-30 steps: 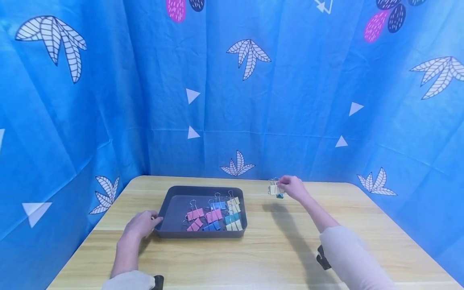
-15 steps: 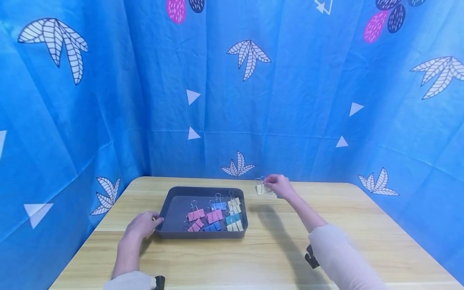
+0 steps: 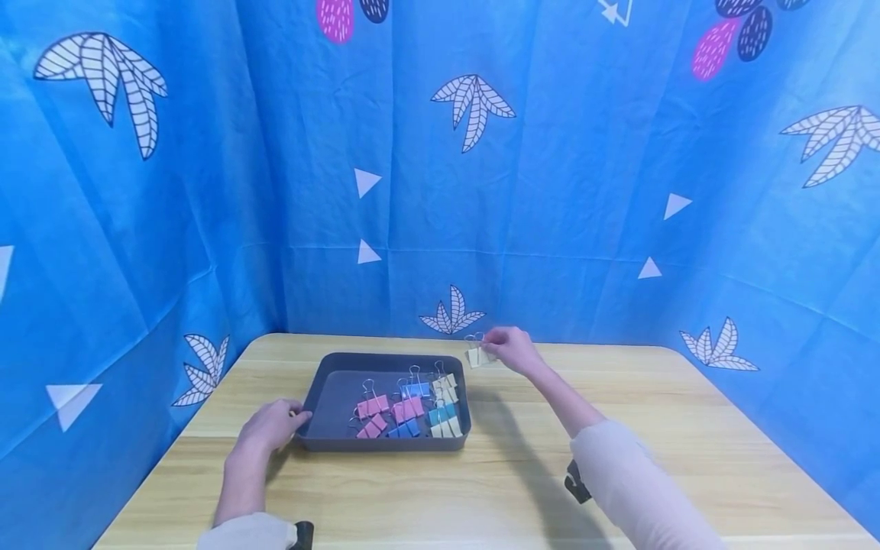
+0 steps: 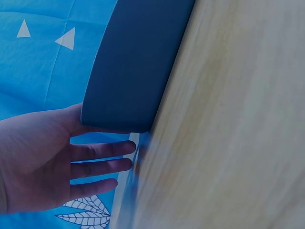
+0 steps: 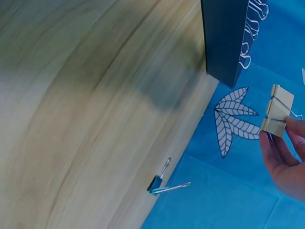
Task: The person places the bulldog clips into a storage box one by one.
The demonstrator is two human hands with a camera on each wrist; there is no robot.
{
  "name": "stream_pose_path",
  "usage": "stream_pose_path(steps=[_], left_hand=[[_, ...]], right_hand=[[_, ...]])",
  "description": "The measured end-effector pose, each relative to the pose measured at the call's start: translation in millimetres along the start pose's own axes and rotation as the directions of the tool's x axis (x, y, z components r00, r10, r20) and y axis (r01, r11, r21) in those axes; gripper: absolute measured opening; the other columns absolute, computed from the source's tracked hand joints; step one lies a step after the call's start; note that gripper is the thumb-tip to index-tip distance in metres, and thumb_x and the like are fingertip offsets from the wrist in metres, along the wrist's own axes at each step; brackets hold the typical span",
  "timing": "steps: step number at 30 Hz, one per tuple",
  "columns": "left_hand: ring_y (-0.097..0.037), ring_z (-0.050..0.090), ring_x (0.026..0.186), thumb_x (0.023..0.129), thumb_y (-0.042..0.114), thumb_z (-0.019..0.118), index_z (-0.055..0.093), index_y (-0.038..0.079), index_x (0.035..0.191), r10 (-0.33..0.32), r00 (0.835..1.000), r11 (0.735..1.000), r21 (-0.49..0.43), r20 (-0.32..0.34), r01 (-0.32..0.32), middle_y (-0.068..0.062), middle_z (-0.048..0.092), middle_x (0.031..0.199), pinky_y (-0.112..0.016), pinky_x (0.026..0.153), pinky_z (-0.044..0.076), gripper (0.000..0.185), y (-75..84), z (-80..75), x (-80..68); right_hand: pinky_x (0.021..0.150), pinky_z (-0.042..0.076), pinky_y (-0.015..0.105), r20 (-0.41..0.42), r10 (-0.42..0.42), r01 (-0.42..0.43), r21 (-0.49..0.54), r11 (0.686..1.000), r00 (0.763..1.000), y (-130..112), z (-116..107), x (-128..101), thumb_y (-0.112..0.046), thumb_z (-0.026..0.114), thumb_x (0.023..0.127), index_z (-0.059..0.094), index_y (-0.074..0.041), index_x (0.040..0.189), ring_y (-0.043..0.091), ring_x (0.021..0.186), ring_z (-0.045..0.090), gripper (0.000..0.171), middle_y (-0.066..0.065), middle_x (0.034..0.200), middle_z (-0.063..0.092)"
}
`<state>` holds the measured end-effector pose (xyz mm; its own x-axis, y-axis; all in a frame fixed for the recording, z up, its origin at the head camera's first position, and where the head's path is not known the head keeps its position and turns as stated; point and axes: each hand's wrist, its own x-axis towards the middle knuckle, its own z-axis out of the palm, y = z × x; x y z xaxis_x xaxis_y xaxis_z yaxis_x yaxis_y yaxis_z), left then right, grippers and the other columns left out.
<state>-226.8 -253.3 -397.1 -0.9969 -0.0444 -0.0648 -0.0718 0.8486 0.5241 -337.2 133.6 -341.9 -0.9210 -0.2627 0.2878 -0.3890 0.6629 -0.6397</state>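
Observation:
My right hand [image 3: 512, 348] pinches a pale yellow binder clip [image 3: 479, 356] between thumb and fingers, above the table just right of the tray. In the right wrist view the clip [image 5: 278, 110] shows its wire handle sticking out near the fingers. My left hand [image 3: 270, 425] is at the near left corner of a dark grey tray [image 3: 330, 444]. The left wrist view shows its thumb going behind the tray's rim, the index finger mostly hidden along the end wall, and the other fingers stretched out free. Pink clips [image 3: 372, 406], blue clips [image 3: 404, 428] and pale yellow clips [image 3: 447, 428] lie in the tray's right half.
A teal binder clip [image 5: 156, 183] lies by the table's far edge in the right wrist view; the right arm hides it in the head view. Another teal clip [image 3: 441, 414] is in the tray. A blue patterned curtain [image 3: 571, 191] surrounds the wooden table [image 3: 385, 496].
My right hand has moved left towards the tray, carrying the pale yellow clip away from the teal one on the table. The left hand and the tray stay put.

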Motion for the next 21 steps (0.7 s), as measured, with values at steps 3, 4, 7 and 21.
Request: stream_pose_path(steps=[3,4,7,21], left_hand=[[-0.046,0.046,0.11,0.094,0.02,0.051,0.053,-0.012,0.118,-0.005,1.0,1.0,-0.003,-0.001,0.005,-0.031,0.051,0.118,-0.057,0.09,0.038,0.041,-0.1,0.5,0.1],[-0.046,0.046,0.11,0.094,0.02,0.051,0.053,-0.012,0.119,-0.007,1.0,1.0,-0.004,-0.001,0.007,-0.031,0.051,0.118,-0.057,0.09,0.037,0.041,-0.1,0.7,0.2],[-0.045,0.047,0.109,0.094,0.02,0.051,0.053,-0.012,0.118,-0.009,1.0,1.0,-0.008,-0.002,0.009,-0.031,0.052,0.118,-0.057,0.089,0.038,0.041,-0.3,1.2,0.6],[-0.046,0.046,0.109,0.094,0.021,0.051,0.053,-0.012,0.119,-0.007,1.0,1.0,-0.002,-0.004,0.007,-0.031,0.052,0.118,-0.057,0.089,0.037,0.041,0.3,0.3,-0.4]], right_hand=[[0.065,0.052,0.032,-0.003,-0.003,0.003,-0.008,1.0,1.0,-4,2,1,-0.006,0.063,0.084,0.068,0.001,0.092,0.026,0.078,0.063,0.011,0.01,0.087,0.067],[0.066,0.052,0.032,-0.004,-0.003,0.003,-0.008,1.0,1.0,-5,3,2,-0.006,0.063,0.084,0.068,0.001,0.092,0.025,0.079,0.063,0.011,0.01,0.087,0.067],[0.066,0.052,0.031,0.002,0.005,-0.005,-0.002,1.0,1.0,-7,6,3,-0.006,0.063,0.084,0.068,0.0,0.092,0.022,0.078,0.062,0.011,0.01,0.088,0.067],[0.067,0.052,0.031,0.016,-0.002,0.001,0.024,1.0,1.0,-19,23,6,-0.009,0.065,0.084,0.068,-0.002,0.093,0.02,0.078,0.062,0.012,0.008,0.087,0.067]])
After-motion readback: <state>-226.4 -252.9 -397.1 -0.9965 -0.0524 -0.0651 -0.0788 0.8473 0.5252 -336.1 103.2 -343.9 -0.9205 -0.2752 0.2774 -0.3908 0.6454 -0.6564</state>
